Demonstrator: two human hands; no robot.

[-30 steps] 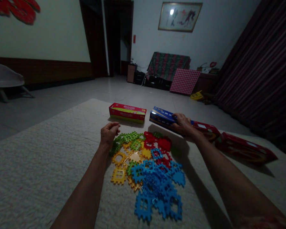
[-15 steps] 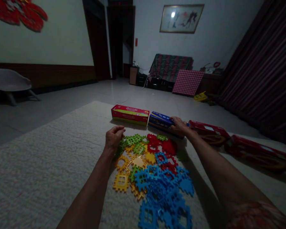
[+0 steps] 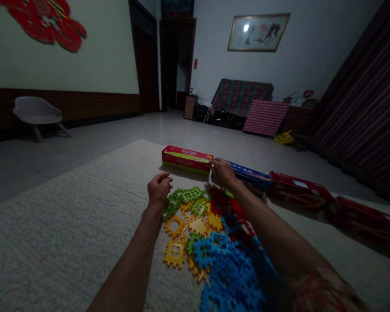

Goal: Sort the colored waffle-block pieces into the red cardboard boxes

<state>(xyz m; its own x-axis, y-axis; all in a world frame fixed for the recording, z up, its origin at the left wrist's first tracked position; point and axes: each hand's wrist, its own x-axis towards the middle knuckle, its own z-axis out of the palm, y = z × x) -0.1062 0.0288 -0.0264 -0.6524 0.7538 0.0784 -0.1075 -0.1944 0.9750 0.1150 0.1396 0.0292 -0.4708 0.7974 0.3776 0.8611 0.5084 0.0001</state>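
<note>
The right hand has its fingertips at the right end of the red-and-green box, though whether they pinch it I cannot tell; the left hand is loosely curled beside the green pieces. The box lies on the pale mat, with the blue box (partly hidden) and 2 dark red boxes to its right

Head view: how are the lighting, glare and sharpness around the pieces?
Head view: dim overall; shadow darkens red pieces and blue pieces beside the right forearm. Also in the head view: bright glare spot on the framed picture; lettering on the blue box too soft to read.
</note>
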